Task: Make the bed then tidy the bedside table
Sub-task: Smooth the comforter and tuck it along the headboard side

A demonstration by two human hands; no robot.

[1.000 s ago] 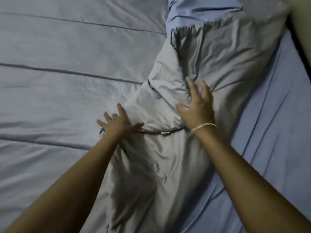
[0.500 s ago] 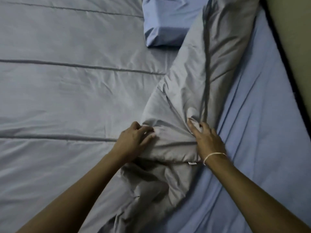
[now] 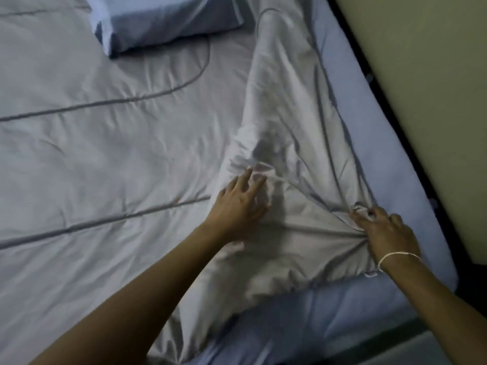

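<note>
The pale grey quilted comforter [image 3: 105,154] with dark piped seams lies spread over most of the bed, its near right part bunched into a long rumpled ridge that runs from the upper middle of the view down toward the hands. The left hand [image 3: 238,204] rests flat on that ridge, fingers straight and a little spread, pressing the cloth down. The right hand [image 3: 384,230] has its fingers curled round a gathered fold near the comforter's right edge, and creases fan out from that grip. A thin pale band [image 3: 395,256] circles the right wrist. Beneath the comforter, a light blue fitted sheet [image 3: 342,61] shows along the right side of the mattress and across its near corner. A blue pillow [image 3: 163,19] lies at the top of the view, resting on the comforter. Beyond the right edge of the bed, past a dark gap, stands a plain yellowish wall [image 3: 434,75].
</note>
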